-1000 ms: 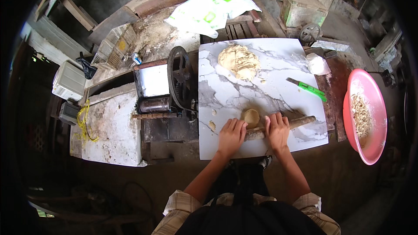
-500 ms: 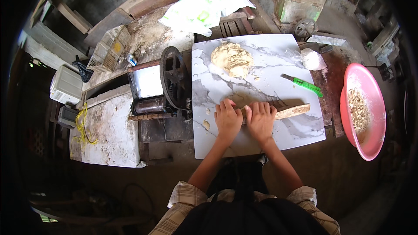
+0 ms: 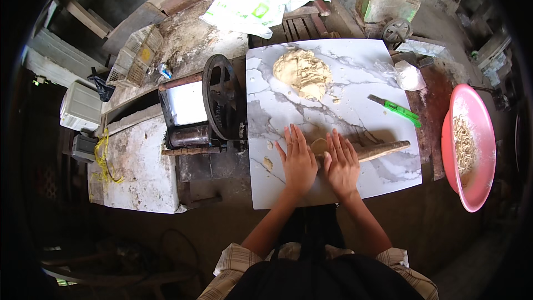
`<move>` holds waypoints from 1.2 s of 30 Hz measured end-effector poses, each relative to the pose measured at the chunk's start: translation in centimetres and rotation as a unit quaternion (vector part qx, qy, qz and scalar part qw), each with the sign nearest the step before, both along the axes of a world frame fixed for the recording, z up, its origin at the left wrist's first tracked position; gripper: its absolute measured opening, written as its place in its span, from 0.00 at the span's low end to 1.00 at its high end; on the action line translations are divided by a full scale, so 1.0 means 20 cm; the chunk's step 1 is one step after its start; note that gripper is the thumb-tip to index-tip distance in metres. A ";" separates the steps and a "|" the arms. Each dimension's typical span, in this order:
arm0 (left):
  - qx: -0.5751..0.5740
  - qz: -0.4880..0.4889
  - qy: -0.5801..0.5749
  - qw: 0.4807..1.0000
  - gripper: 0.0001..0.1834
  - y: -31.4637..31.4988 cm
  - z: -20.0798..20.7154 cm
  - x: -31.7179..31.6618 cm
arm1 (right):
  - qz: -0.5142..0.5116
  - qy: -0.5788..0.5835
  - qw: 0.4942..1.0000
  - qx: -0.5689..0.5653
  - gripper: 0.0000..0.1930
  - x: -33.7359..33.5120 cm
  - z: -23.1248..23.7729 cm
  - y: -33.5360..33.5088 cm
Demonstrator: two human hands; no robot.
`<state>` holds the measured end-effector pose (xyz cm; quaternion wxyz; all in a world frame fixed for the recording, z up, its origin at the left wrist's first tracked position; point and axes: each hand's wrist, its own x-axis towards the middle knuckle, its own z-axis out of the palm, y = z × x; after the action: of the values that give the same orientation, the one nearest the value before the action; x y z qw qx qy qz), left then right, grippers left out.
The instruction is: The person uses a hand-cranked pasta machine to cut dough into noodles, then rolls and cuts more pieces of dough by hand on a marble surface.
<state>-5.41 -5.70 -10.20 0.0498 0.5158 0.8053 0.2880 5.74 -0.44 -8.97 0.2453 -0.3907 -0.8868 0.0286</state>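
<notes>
A wooden rolling pin (image 3: 384,150) lies slanted across the near part of a white marble-patterned board (image 3: 363,116). Flat on the pin's left part rest both my hands, their fingers stretched forward. My left hand (image 3: 300,164) covers the pin's left end, and my right hand (image 3: 342,168) lies beside it, leaving the pin's right end bare. Between my fingertips shows a small, flat, round piece of dough (image 3: 319,145), partly hidden by the hands. Farther back on the board sits a big pale lump of dough (image 3: 302,74).
A green utility knife (image 3: 401,111) and a bag of white powder (image 3: 410,76) lie on the board's right side. Beyond its right edge stands a pink basin (image 3: 487,155) holding cut dough strips. A hand-wheeled roller machine (image 3: 217,97) adjoins its left edge; a white sack (image 3: 244,8) lies behind.
My fingers, curled over the rolling pin before, are now straightened out flat. The small dough piece between my hands has come into sight. The whole view has shifted slightly.
</notes>
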 end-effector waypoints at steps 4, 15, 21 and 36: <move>0.006 0.007 0.023 1.000 0.31 0.11 0.00 -0.08 | 0.034 -0.010 0.999 0.011 0.21 -0.06 0.05 0.11; 0.018 0.022 -0.020 0.999 0.31 0.11 -0.02 -0.07 | 0.003 -0.014 0.999 0.033 0.23 -0.04 0.00 0.07; 0.044 0.011 0.028 0.999 0.31 0.20 0.03 -0.10 | 0.022 0.003 1.000 0.016 0.20 -0.07 0.05 0.16; 0.106 -0.047 0.135 0.984 0.26 -0.02 -0.02 0.03 | 0.016 0.024 0.998 0.052 0.25 0.09 0.03 -0.05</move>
<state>-4.74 -6.16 -10.55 -0.1006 0.5894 0.7446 0.2967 7.47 -1.36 -8.47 0.2862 -0.3624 -0.8870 -0.0040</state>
